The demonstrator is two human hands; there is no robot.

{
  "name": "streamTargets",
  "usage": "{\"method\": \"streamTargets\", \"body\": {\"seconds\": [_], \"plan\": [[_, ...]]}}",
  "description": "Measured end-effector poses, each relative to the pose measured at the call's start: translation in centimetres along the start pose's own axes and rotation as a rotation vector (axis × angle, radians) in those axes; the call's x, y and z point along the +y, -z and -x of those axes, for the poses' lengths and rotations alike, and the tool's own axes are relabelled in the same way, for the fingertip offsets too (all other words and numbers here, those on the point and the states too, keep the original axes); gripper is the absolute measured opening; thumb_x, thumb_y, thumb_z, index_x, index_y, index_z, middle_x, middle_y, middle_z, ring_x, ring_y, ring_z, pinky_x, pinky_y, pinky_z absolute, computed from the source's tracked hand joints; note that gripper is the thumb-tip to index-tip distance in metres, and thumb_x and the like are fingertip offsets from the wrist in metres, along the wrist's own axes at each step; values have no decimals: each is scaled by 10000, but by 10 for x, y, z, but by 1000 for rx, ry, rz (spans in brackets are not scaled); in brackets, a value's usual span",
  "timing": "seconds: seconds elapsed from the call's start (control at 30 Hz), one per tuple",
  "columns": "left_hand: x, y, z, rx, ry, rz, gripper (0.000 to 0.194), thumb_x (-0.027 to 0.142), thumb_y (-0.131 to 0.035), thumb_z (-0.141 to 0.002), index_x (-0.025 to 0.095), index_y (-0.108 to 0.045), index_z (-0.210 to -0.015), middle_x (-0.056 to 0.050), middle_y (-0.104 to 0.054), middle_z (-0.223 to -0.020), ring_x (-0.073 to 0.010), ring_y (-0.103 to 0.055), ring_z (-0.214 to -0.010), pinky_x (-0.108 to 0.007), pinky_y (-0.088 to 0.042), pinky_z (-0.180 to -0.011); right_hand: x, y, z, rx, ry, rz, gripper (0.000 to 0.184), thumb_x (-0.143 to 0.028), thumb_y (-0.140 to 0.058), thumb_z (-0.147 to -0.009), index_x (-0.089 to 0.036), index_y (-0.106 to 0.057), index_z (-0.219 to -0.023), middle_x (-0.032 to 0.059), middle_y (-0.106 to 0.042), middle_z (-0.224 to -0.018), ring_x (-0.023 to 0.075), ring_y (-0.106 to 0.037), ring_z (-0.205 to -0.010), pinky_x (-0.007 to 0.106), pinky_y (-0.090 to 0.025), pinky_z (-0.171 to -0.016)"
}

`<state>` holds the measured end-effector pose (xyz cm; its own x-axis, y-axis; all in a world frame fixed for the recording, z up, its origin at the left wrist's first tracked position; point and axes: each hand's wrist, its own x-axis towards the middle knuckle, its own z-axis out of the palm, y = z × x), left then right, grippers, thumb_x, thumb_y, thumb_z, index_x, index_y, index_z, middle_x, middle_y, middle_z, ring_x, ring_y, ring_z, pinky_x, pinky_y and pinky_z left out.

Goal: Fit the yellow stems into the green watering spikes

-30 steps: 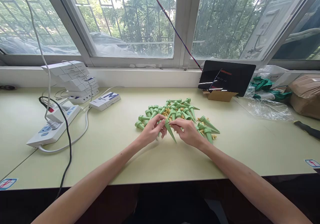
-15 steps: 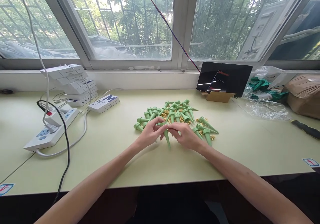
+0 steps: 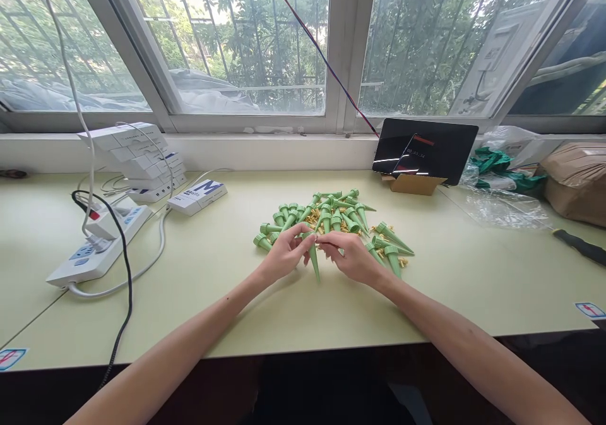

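My left hand [image 3: 283, 253] is closed around the upper part of a green plastic watering spike [image 3: 314, 264], whose tip points down over the table. Beside it, my right hand [image 3: 351, 257] is pinched, with its fingertips at the side of this spike near the left thumb. Whatever sits between the right fingertips is too small and covered to make out. Behind both hands lies a heap of capped green spikes [image 3: 360, 215] with small yellow plastic pieces [image 3: 403, 263] strewn among them. A few spikes [image 3: 392, 259] lie just right of my right hand.
On the left stand a power strip [image 3: 101, 248] with cables, stacked white boxes [image 3: 142, 156] and one separate box [image 3: 197, 197]. A dark tablet [image 3: 423, 150] leans in a cardboard holder at the back. Plastic bags [image 3: 511, 204], a brown parcel [image 3: 572, 182] and a black handle [image 3: 580, 246] are on the right.
The held spike has shifted left and turned more upright. My right fingertips have come closer to my left hand. The view tilted slightly; the heap stays as it was.
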<state>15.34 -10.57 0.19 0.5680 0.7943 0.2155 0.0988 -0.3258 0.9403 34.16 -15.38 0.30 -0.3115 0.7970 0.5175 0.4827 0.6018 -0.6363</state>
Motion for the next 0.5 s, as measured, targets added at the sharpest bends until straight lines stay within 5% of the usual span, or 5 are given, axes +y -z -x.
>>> {"method": "streamTargets", "body": {"seconds": [0.5], "plan": [[0,0,-3,64,-10,115,252,446,-524,-936,194,-516,-948,30,-563,-636,-99,-545,-514,-232,-474,-516,14,3,0,83,-43,-200,191,-283,-546,-944,-197,-681,-1048,59,-684,-886,166,-682,-756,305,-562,-684]]}}
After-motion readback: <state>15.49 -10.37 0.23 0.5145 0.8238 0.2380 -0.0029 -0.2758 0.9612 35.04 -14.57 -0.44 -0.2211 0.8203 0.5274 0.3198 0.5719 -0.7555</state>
